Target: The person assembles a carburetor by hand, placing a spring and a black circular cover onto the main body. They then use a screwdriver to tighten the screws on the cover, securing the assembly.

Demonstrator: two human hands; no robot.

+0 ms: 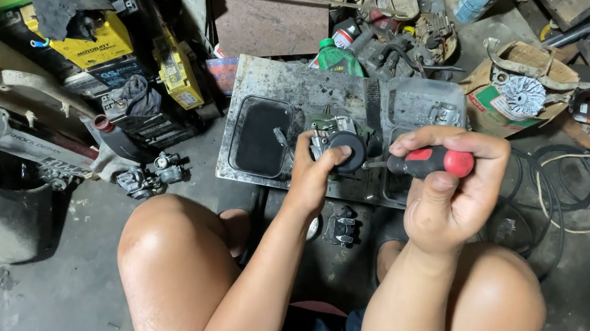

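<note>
A person's left hand (314, 173) is gripping a small metal engine part (339, 142) over a grimy tray (300, 87). The right hand (451, 188) is closing around a red-and-black screwdriver (431, 161), its tip touching the part.

Both bare forearms are extending forward between the raised knees. The left hand (314, 173) is reaching ahead, fingers (337, 151) curling forward and gripping. The right hand (451, 188) is sitting higher (knuckles toward the camera), fingers wrapping closed in a fist-like grip, thumb pressing across the front.
</note>
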